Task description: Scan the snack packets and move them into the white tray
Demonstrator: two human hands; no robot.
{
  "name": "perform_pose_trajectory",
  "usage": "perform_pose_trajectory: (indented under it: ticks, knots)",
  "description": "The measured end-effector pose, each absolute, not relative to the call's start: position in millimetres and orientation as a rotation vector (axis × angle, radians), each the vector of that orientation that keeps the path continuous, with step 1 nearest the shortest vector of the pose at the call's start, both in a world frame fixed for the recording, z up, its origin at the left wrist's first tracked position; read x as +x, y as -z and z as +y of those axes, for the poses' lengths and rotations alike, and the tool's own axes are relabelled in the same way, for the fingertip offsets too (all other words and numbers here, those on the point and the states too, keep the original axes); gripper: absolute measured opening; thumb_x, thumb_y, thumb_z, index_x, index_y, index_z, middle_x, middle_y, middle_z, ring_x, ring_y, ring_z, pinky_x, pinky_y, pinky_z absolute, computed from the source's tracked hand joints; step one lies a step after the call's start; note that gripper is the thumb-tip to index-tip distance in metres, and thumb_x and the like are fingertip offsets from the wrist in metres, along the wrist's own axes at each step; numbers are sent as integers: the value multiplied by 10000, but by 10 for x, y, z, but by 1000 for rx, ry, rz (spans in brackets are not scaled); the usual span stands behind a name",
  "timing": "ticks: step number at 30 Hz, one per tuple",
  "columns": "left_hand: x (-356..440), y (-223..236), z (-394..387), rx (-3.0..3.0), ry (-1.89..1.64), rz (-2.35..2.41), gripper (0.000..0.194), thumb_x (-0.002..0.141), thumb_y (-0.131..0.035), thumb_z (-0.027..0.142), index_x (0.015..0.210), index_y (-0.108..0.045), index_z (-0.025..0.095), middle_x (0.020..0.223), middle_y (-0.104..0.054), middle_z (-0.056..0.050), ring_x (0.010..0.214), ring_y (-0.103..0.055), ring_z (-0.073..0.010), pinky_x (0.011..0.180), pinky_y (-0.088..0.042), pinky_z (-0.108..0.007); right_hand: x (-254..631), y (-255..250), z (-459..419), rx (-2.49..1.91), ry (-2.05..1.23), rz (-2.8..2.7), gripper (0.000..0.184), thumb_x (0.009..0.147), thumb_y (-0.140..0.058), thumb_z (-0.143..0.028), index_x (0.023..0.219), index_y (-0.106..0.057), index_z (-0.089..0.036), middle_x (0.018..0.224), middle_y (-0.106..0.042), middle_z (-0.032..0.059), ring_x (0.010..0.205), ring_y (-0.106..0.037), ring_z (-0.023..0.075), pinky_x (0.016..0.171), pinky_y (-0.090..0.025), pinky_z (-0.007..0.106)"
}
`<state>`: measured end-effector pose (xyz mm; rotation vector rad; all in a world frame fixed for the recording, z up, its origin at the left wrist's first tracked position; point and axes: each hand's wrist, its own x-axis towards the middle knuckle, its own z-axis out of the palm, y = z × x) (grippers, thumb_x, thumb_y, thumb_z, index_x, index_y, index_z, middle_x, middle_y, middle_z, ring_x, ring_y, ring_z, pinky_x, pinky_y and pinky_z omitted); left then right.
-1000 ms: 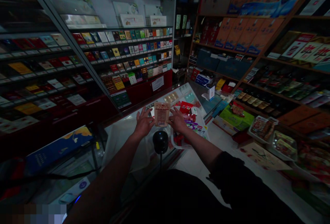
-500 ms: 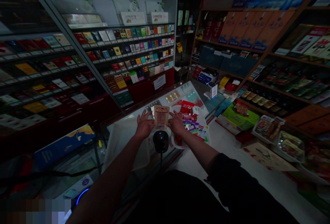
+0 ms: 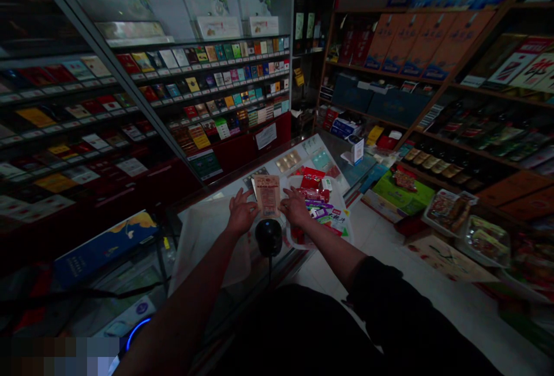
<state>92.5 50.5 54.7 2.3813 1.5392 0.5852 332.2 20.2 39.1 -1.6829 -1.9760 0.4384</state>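
Note:
A brown snack packet (image 3: 269, 194) with dark printing stands upright over the counter, its printed side toward me. My left hand (image 3: 242, 213) pinches its lower left edge between thumb and fingers. At the lower right edge my right hand (image 3: 295, 207) has its fingers closed on the packet too. Just in front of the packet, nearer to me, is a black barcode scanner (image 3: 268, 237) with a cord. A white plastic basket (image 3: 291, 239) of red, purple and white snack packets (image 3: 322, 206) sits beside and under my right wrist.
An empty-looking translucent tray (image 3: 203, 243) lies on the glass counter (image 3: 216, 194) at my left. Beyond it stand shelves of cigarette packs (image 3: 220, 79). A blue box (image 3: 104, 246) is at the left. Bottles (image 3: 437, 168) and a green carton (image 3: 400, 194) are at the right.
The packet has tilted slightly and its top has moved a little to the left. Both hands keep their hold. The whole view has shifted slightly.

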Motion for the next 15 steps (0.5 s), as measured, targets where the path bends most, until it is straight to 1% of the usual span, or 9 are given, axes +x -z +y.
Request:
perform_pose_trajectory:
  ticks: [3,7,11,13,15]
  knots:
    - [939,-564,519,2340,-635,1537,222,919,-608,357,896,-805,258,1543,-576,-63,1580,-304,-376,1274,-234,-653,3320,-443,209,-1688,-438,-1951,129,952,-706,-276,907,-809,-213,1561,-563,121,1547,-362,340,1257,-246,590]
    - [1007,-633,565,2303,-688,1521,232,912,-611,364,890,-808,244,1498,-609,-70,1552,-356,-369,1279,-292,-597,3367,-520,228,-1693,-447,-1894,141,957,-676,-253,934,-804,-200,1497,-615,140,1491,-443,315,1261,-259,563]
    - [1162,-734,589,2293,-674,1479,230,904,-617,347,890,-809,220,1482,-620,-90,1500,-440,-338,1273,-332,-540,3484,-598,216,-1687,-464,-1853,160,952,-651,-217,877,-791,-196,1351,-709,149,1407,-534,283,1272,-254,518]
    - [1276,-781,569,2289,-669,1488,220,902,-622,336,890,-811,223,1483,-620,-98,1483,-459,-339,1264,-340,-547,3562,-630,177,-1693,-450,-1822,171,950,-641,-205,862,-787,-199,1292,-735,143,1362,-567,278,1264,-272,496]
    - [1410,-824,526,2296,-665,1508,207,907,-626,328,878,-809,236,1490,-618,-92,1492,-446,-351,1261,-327,-576,3648,-655,113,-1711,-428,-1778,176,942,-632,-197,855,-785,-198,1302,-729,137,1325,-583,280,1235,-317,474]
